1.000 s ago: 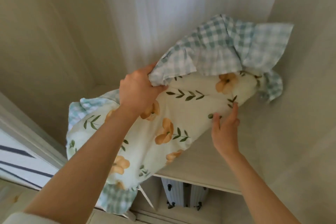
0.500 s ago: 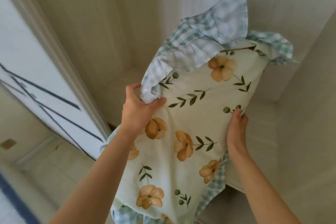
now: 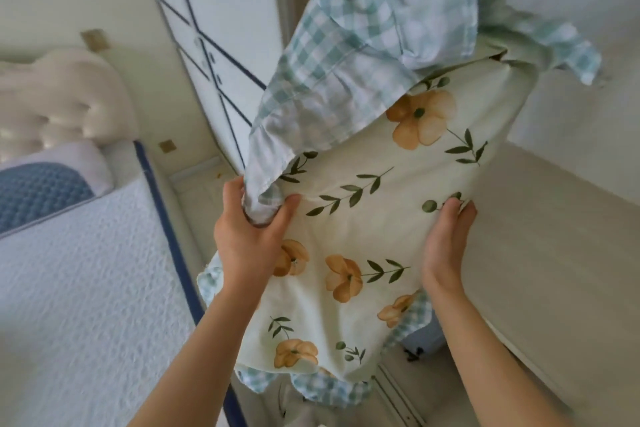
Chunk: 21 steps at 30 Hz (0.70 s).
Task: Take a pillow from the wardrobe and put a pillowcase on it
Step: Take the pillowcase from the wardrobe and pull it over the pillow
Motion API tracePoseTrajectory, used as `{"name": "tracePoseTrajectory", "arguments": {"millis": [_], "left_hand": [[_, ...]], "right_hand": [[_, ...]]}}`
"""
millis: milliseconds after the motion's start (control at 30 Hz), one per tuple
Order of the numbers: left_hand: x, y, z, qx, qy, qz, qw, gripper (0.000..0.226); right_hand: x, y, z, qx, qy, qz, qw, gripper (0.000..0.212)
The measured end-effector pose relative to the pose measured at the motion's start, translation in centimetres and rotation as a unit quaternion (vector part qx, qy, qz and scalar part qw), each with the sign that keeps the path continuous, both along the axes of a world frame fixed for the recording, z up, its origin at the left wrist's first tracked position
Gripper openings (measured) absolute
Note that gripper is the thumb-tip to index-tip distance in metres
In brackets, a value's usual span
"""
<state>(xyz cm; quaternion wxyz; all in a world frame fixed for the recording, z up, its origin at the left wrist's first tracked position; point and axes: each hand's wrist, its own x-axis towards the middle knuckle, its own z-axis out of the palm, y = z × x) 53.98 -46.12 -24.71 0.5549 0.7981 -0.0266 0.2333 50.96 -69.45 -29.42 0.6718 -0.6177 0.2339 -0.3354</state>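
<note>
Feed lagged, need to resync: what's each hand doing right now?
Left hand: grips the gingham frill of the floral pillow.
Right hand: open, flat against the pillow's side.

Soft bright daylight, slight motion blur, wide-angle edge distortion

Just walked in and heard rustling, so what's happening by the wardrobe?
A person is holding a floral pillow up in front of the open wardrobe shelf. The left hand grips its green checked frill bunched at one edge, while the right hand lies flat against the other side. A bed stands at the left.
</note>
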Motion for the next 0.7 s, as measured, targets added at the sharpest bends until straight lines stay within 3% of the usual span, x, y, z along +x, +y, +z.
{"name": "tracePoseTrajectory", "arguments": {"millis": [267,400,600,700], "left_hand": [[-3.6,8.8,-1.9,-0.040,0.023,0.160,0.986,0.040],[-4.8,13.0,-3.5,-0.053,0.019,0.239,0.969,0.041],[-3.8,18.5,-5.8,-0.085,0.061,0.310,0.945,0.039],[-1.6,20.8,-6.8,-0.117,0.091,0.332,0.932,0.032]], "right_hand": [[3.1,8.6,-0.9,-0.024,0.029,0.172,0.984,0.062],[4.9,13.5,-1.2,-0.060,0.011,0.261,0.963,0.061],[9.8,19.8,-1.4,-0.028,0.043,0.382,0.923,0.051],[12.5,22.4,-1.7,-0.049,0.057,0.415,0.907,0.068]]}}
